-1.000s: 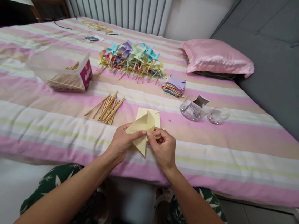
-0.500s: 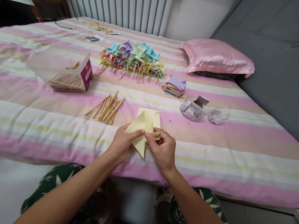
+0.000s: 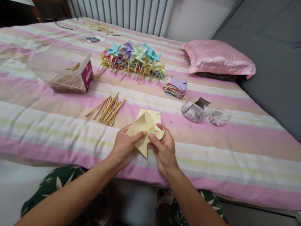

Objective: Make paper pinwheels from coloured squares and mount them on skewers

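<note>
Between my hands is a pale yellow paper pinwheel (image 3: pixel 145 127), its corners folded in toward the middle and pointed blades sticking out. My left hand (image 3: pixel 125 142) pinches its left side, thumb pressed near the centre. From the right, my right hand (image 3: pixel 165 149) grips it with the thumb close to the centre and fingers behind the right blade. Just beyond lies a flat pale yellow paper square (image 3: pixel 152 115), partly covered by the pinwheel. Left of my hands rests a loose pile of thin wooden sticks (image 3: pixel 110 109). A tiny pin-like piece (image 3: pixel 171 122) lies to the right.
Finished pinwheels on sticks (image 3: pixel 135 57) lie heaped farther back. A clear plastic box (image 3: pixel 60 68) with sticks stands left. To the right are a stack of coloured paper (image 3: pixel 175 87), a clear round container (image 3: pixel 193 110), its lid (image 3: pixel 219 117) and a pink pillow (image 3: pixel 219 59).
My right fingers have opened out from a tight curl and now lie behind the right blade, which shows more fully. The pinwheel has spread slightly; my left hand has hardly moved.
</note>
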Demonstrator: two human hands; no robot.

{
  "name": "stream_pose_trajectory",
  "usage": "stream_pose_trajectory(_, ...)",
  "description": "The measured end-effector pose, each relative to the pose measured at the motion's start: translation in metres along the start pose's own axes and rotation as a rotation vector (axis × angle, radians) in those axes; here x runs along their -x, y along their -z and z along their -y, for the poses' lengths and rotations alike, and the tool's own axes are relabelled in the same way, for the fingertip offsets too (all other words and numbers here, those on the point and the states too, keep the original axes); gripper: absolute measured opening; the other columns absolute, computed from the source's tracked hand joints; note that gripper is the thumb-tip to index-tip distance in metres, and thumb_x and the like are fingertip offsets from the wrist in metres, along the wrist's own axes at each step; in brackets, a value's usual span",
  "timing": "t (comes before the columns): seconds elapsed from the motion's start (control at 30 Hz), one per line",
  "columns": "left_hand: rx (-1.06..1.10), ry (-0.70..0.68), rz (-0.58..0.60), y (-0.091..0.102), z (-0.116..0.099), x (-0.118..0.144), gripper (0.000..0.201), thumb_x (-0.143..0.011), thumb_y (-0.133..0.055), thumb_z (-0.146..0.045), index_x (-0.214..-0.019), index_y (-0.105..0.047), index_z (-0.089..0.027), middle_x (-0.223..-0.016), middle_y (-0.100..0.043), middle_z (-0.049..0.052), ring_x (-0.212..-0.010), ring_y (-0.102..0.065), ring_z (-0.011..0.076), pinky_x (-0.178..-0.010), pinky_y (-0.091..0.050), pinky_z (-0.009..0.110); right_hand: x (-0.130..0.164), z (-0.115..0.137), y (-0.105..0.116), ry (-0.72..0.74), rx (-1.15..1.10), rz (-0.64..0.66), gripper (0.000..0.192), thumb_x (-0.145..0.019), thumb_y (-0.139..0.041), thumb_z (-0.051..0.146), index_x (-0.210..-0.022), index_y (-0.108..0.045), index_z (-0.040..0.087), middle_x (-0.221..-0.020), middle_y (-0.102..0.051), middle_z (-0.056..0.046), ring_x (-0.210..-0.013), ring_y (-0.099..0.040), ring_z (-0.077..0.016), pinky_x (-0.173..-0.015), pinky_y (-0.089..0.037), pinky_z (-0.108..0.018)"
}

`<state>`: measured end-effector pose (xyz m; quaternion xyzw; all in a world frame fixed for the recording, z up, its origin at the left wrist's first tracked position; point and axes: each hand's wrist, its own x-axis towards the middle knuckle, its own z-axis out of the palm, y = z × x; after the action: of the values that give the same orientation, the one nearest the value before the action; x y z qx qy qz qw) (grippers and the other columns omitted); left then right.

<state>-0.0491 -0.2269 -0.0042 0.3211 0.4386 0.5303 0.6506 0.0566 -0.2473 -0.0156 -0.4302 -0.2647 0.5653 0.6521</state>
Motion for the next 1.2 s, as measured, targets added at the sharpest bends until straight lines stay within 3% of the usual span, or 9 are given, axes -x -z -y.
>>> stream_pose_trajectory(0.17, -0.011, 0.023, 0.017, -0.001, 0.002, 0.003, 0.038, -0.057, -0.078, -0.023, -0.091, -0.067, -0.013, -0.079, -0.070, 0.004, -0.064, -0.061, 0.0135, -0.062, -0.048, 0.024, -0.001, 0.001, 0.003, -0.027, -0.020, -0.009, 0.053, -0.061, -0.075, 0.023, -0.105, -0.047, 0.022, -0.085, -0.064, 0.001, -0.070, -0.061, -0.0123, -0.062, -0.049, -0.024)
stream_pose_trajectory(0.33, -0.132, 0.152, 0.234, 0.006, -0.019, 0.000, 0.036, -0.063, -0.075, -0.028, -0.094, -0.069, -0.011, -0.076, -0.070, 0.006, -0.063, -0.062, 0.0150, -0.060, -0.047, 0.024, -0.011, 0.010, 0.016, -0.127, 0.024, 0.015, 0.058, -0.058, -0.077, 0.023, -0.108, -0.047, 0.023, -0.081, -0.064, 0.001, -0.062, -0.059, -0.0115, -0.057, -0.047, -0.024)
stream_pose_trajectory(0.53, -0.254, 0.281, 0.326, 0.013, -0.030, -0.004, 0.029, -0.067, -0.071, -0.034, -0.081, -0.072, -0.010, -0.070, -0.070, 0.009, -0.063, -0.061, 0.0154, -0.056, -0.044, 0.021, -0.015, 0.021, 0.025, -0.273, 0.071, 0.139, 0.061, -0.055, -0.079, 0.021, -0.108, -0.049, 0.021, -0.080, -0.062, 0.001, -0.064, -0.059, -0.0131, -0.061, -0.048, -0.028)
stream_pose_trajectory(0.87, -0.353, 0.285, 0.269, 0.017, -0.020, -0.004, 0.026, -0.062, -0.071, -0.023, -0.083, -0.070, -0.009, -0.075, -0.071, 0.009, -0.064, -0.063, 0.0188, -0.059, -0.046, 0.026, -0.012, 0.020, 0.026, -0.267, 0.218, 0.258, 0.064, -0.056, -0.079, 0.025, -0.112, -0.048, 0.022, -0.082, -0.062, 0.000, -0.060, -0.057, -0.0121, -0.055, -0.044, -0.024)
stream_pose_trajectory(1.2, -0.336, 0.293, 0.263, 0.016, -0.020, -0.005, 0.025, -0.060, -0.071, -0.023, -0.081, -0.071, -0.010, -0.071, -0.071, 0.008, -0.062, -0.063, 0.0187, -0.058, -0.045, 0.025, -0.011, 0.022, 0.026, -0.176, 0.351, 0.260, 0.061, -0.058, -0.077, 0.028, -0.111, -0.048, 0.021, -0.069, -0.057, 0.004, -0.053, -0.052, -0.0086, -0.051, -0.042, -0.021)
